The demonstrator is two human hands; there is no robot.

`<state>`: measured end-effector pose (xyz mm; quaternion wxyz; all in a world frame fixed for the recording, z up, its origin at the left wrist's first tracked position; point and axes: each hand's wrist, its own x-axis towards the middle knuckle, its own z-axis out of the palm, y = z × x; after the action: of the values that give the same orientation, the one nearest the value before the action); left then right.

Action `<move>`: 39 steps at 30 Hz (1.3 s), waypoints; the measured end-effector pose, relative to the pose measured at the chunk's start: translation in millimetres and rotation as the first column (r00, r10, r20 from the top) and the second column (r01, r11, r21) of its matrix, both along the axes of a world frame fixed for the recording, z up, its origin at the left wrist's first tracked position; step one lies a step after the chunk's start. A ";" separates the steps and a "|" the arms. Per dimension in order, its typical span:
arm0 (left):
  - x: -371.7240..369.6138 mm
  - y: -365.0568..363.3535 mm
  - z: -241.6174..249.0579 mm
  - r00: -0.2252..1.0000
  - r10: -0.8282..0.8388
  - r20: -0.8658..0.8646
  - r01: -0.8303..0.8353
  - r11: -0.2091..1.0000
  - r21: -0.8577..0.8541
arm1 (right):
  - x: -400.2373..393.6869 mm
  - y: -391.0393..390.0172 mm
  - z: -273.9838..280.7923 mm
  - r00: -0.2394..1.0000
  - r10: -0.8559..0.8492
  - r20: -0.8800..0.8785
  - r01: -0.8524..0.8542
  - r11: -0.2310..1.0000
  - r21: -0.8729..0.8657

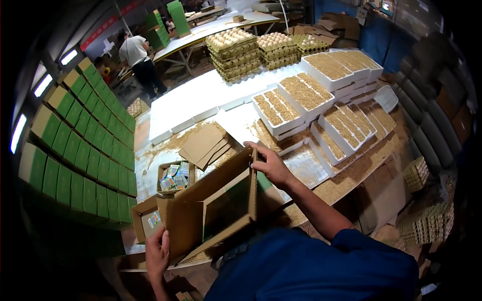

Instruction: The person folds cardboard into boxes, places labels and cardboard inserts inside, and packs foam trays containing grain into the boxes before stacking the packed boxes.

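An open cardboard box [183,226], brown inside with some green showing, is tilted at the table's near edge. My left hand [157,247] grips its lower left part, next to a flap bearing a small printed label [153,219]. At the box's upper right edge, my right hand [268,163] has its fingers wrapped over the cardboard. Just behind the box stands a small carton [175,176] of blue, white and green packets. Flat cardboard pieces [205,145] lie beyond it on the table.
Green boxes [83,150] are stacked at the left. White trays of brown grainy filling [306,93] stand at the right, with egg trays [233,52] at the back. A person [134,52] stands beyond the table. More egg trays [429,223] sit at the lower right.
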<state>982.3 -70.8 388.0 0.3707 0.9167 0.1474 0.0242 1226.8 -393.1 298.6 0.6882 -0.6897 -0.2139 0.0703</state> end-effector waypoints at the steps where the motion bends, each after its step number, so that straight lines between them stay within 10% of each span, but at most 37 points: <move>1: 4.3 -0.2 2.6 0.992 0.004 0.125 0.000 0.999 -0.035 | -3.7 3.2 8.9 1.000 0.009 0.000 -0.009 1.000 0.001; 5: 31.5 -3.0 8.9 0.985 0.096 0.145 -0.077 0.988 -0.132 | -14.3 31.7 39.8 0.989 0.145 -0.012 -0.145 0.989 -0.012; 10: 59.0 -9.4 -32.3 0.959 -0.022 0.281 -0.023 0.988 0.154 | -11.3 70.9 -9.0 0.992 -0.059 0.116 0.064 0.997 -0.037; 13: 64.5 -25.4 -21.0 1.000 0.005 -0.001 -0.005 0.973 0.229 | -31.8 85.3 -9.3 0.940 -0.200 0.275 0.256 0.949 -0.185; 15: 67.9 -35.7 -29.0 0.955 -0.273 -0.119 0.298 0.876 0.379 | -31.6 90.3 -12.7 0.895 -0.251 0.369 0.331 0.928 -0.172; 17: 72.7 -28.5 -16.6 0.937 -0.213 -0.276 0.251 0.962 0.108 | -23.5 84.5 -12.0 0.915 -0.255 0.312 0.301 0.947 -0.111; 19: 62.8 8.4 -27.4 0.829 -0.543 -0.136 0.501 0.828 -0.254 | 8.5 77.9 -75.6 0.991 -0.094 0.096 0.106 0.986 -0.127; 21: 59.2 -6.1 -11.8 0.608 -0.766 -0.211 0.787 0.617 0.027 | 21.8 71.9 -97.2 0.993 0.065 -0.099 -0.074 0.992 -0.099; 23: 49.5 -30.0 -20.2 0.710 -0.694 -0.121 0.687 0.643 0.339 | 20.9 71.2 -93.0 0.993 -0.086 0.083 0.109 0.934 -0.340; 25: 62.3 -42.5 -5.0 0.903 -0.350 -0.250 0.311 0.933 -0.182 | 28.7 73.6 -88.2 0.996 -0.048 0.076 0.070 0.940 -0.335; 26: 77.0 -32.2 -17.0 0.853 -0.050 -0.519 -0.131 0.943 -0.306 | 16.6 57.5 -32.5 0.964 0.013 -0.265 -0.112 0.926 -0.361; 27: 76.9 -36.0 -23.6 0.858 -0.065 -0.510 -0.111 0.945 -0.309 | 27.9 71.8 -76.7 0.999 -0.032 0.032 0.039 0.968 -0.246; 30: 69.5 -22.9 -73.9 0.974 -0.118 0.191 0.022 0.897 0.441 | 28.5 57.5 -58.8 0.975 0.016 -0.220 -0.074 0.963 -0.259; 33: 65.0 -12.7 -114.3 0.957 -0.039 0.288 -0.059 0.944 0.324 | 54.2 58.4 -79.0 0.974 0.163 -0.158 -0.209 0.914 -0.347; 35: 62.3 -14.2 -121.5 0.978 0.031 0.206 -0.100 0.936 0.336 | 53.5 62.9 -63.8 0.978 -0.007 0.210 0.023 0.997 -0.073; 39: 62.4 -32.2 -120.2 0.953 0.170 0.252 -0.147 0.983 -0.107 | 36.1 67.6 17.9 0.957 0.067 0.283 -0.076 0.997 0.018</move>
<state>1044.7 -103.1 267.8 0.4232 0.8737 0.1714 0.1676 1262.9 -325.6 316.6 0.6573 -0.6746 -0.3358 -0.0071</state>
